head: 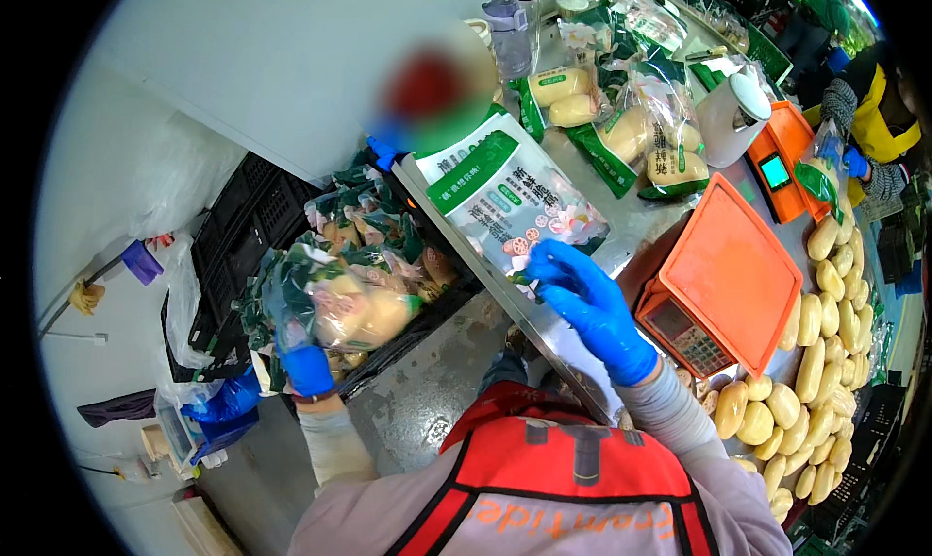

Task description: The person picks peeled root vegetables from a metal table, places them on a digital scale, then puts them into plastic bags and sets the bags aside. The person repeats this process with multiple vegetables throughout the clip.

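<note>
My left hand [307, 366], in a blue glove, holds the end of a clear and green plastic bag of peeled lotus root pieces [360, 308] over a black crate [444, 294] of similar filled bags. My right hand [593, 312], also blue-gloved, is at the near end of a stack of flat printed bags [510, 192] on the steel table; its fingers are partly curled, and whether they pinch a bag cannot be told. To the right of that hand stands an orange weighing scale [735, 279]. Loose peeled lotus root pieces [815, 381] lie heaped beyond it.
Filled lotus root bags [630, 130], a white electric kettle [735, 112] and a purple bottle [508, 39] stand towards the back. A co-worker [874, 126] holds a bag by a second orange scale [779, 163]. Black crates [240, 228] are stacked at the left wall.
</note>
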